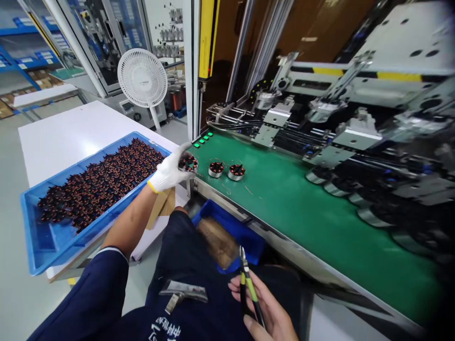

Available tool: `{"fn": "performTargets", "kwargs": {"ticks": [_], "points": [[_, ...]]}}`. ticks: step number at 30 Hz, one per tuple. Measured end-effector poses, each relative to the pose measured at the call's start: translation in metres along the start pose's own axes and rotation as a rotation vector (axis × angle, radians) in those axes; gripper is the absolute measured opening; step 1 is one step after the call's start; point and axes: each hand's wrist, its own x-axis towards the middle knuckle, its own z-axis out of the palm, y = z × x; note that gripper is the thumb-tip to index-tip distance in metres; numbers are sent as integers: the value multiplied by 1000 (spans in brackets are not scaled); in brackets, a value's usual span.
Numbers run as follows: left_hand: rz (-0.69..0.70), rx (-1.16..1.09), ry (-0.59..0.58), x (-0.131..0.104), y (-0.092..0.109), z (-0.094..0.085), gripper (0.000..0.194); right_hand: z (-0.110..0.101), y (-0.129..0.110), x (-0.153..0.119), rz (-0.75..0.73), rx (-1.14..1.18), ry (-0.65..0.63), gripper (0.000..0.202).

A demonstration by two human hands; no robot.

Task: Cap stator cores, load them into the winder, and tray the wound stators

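Observation:
My left hand (pixel 171 169), in a white glove with a yellow cuff, is closed around a round motor stator (pixel 189 163) at the left end of the green work surface (pixel 280 189). Its fingers cover part of the stator. Two more stators, one nearer (pixel 215 169) and one farther right (pixel 236 172), stand on the green surface, with thin loose wires around them. My bare right hand (pixel 265 303) grips diagonal cutters (pixel 248 279) with green and black handles, low in front of my body. The cutter tips point up and away from me.
A blue tray (pixel 30 237) heaped with small black-and-copper parts sits on a white table to the left. Below the green surface's edge is a blue bin (pixel 254 241). Machine fixtures (pixel 355 137) and several metal rings (pixel 336 187) line the far right. A white fan (pixel 142 78) stands behind.

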Motion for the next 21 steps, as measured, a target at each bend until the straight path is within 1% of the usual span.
{"fn": "performTargets", "kwargs": {"ticks": [2,5,7,9,11,14,21], "points": [[14,19,47,-26,17,-6,97,6,-14,6,-8,-30,-97,56],[61,1,71,-62,41,-6,99,17,-33,18,-58,-34,-235,59],[99,6,78,-80,53,-2,97,25,-42,24,-105,-8,-280,60],[145,34,93,-92,60,2,92,32,-47,29,-123,21,-311,60],[186,42,111,-99,62,6,87,36,-48,30,-120,49,-332,60],[208,20,118,-104,62,9,85,37,-48,30,-103,72,-344,61],[218,90,68,-105,65,12,81,36,-53,34,-94,85,-309,58]]}}
